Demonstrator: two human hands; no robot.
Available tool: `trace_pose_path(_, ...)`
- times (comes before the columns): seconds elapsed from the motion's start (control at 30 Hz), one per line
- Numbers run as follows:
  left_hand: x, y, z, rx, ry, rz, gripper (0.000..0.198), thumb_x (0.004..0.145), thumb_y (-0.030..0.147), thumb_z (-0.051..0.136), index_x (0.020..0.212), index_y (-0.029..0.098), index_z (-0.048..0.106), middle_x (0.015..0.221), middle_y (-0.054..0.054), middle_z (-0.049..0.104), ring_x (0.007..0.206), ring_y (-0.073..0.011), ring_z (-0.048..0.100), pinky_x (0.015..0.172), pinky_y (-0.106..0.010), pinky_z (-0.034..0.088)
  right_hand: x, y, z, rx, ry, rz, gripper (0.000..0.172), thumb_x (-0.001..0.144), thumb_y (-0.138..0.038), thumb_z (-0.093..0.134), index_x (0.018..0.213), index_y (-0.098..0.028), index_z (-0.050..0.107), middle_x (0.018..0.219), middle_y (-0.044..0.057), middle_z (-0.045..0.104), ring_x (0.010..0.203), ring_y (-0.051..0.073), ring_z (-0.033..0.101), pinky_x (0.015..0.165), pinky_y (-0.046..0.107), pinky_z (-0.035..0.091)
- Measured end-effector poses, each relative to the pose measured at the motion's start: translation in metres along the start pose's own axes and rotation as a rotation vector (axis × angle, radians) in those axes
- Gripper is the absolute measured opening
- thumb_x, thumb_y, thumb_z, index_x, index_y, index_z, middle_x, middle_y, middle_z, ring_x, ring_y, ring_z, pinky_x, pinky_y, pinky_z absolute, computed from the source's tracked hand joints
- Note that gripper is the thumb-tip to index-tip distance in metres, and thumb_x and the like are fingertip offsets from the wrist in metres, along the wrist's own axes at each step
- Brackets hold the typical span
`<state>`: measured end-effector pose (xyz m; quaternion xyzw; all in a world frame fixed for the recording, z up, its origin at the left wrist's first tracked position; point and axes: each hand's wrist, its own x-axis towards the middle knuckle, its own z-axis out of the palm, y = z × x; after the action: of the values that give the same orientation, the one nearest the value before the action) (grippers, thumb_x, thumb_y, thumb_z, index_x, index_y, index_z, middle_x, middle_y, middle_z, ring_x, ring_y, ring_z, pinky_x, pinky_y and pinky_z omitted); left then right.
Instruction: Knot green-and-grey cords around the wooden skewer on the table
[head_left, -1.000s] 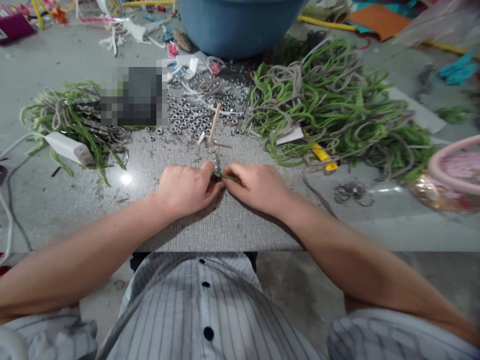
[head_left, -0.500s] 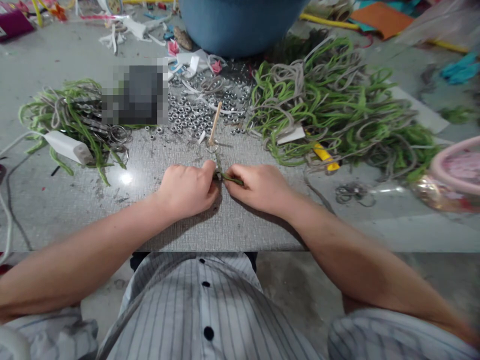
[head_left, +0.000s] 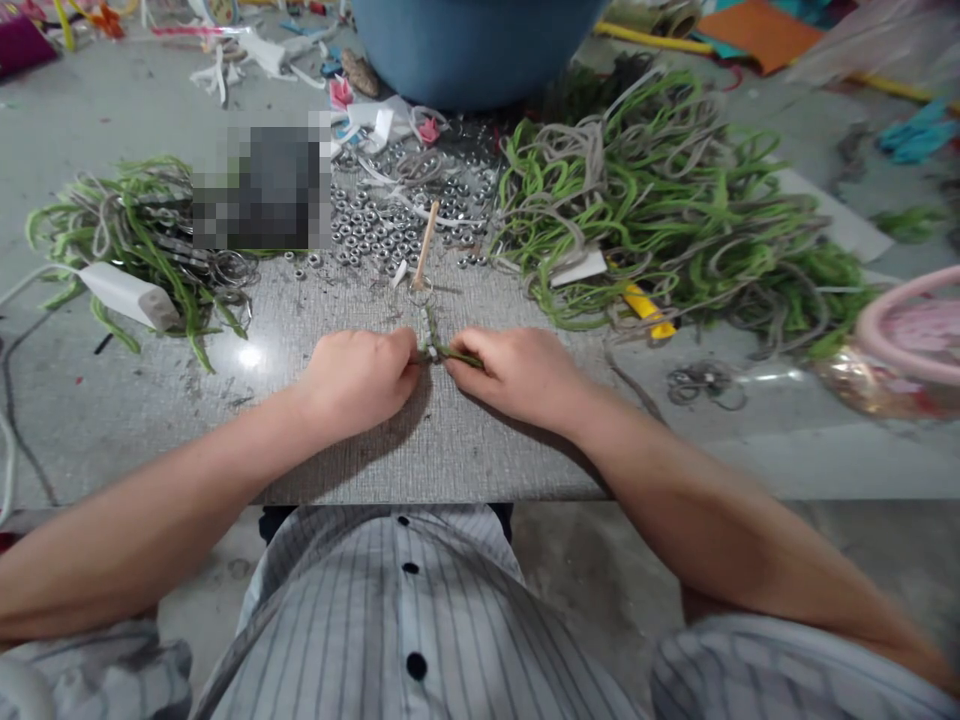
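Overall: grey table [head_left: 480, 470], blue tub [head_left: 480, 50] at back, green-grey cord heap [head_left: 675, 200] right. Left hand [head_left: 360, 375] and right hand [head_left: 521, 375], closed, each pinch green cord [head_left: 469, 358], left's strand barely visible; metal-studded braid [head_left: 427, 322] between them, metal ring [head_left: 430, 296] at far end.

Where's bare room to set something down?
Free, bar specks: front strip between left hand, right hand and the table edge; patch between white adapter and left forearm. Crowded: behind the hands, with metal pieces, wooden stick, green-gray cords.
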<state>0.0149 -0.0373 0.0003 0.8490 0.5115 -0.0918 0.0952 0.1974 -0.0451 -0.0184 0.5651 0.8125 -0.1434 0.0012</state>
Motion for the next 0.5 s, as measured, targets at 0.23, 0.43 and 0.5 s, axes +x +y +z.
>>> trace_pose_path(0.23,0.001,-0.002,-0.002,-0.025,0.007,0.010,0.026,0.083,0.029,0.046,0.093,0.020,0.068,0.072,-0.007,0.070,0.069,-0.0239,0.067,0.059,-0.031,0.044,-0.001,0.002,-0.007,0.030,-0.049,-0.031,0.015,0.082,-0.029,0.051,0.076,-0.021,0.063,0.060,0.000,0.057,0.056,0.013,0.045,0.053,0.027,0.021)
trace_pose_path(0.43,-0.001,-0.003,-0.002,-0.018,-0.016,0.025,0.029,0.084,0.030,0.044,0.100,0.019,0.066,0.071,-0.007,0.069,0.071,-0.0257,0.068,0.062,-0.032,0.046,0.000,0.000,-0.011,0.033,-0.108,-0.010,0.014,0.081,-0.028,0.051,0.072,-0.021,0.058,0.060,-0.002,0.053,0.055,0.012,0.040,0.054,0.026,0.021)
trace_pose_path(0.5,-0.002,-0.003,-0.002,-0.003,-0.013,0.032,0.031,0.086,0.031,0.043,0.106,0.017,0.062,0.072,-0.008,0.070,0.071,-0.0256,0.068,0.063,-0.032,0.046,-0.001,-0.001,-0.010,0.038,-0.110,0.000,0.013,0.082,-0.029,0.051,0.073,-0.021,0.058,0.061,-0.001,0.054,0.056,0.012,0.041,0.054,0.026,0.021)
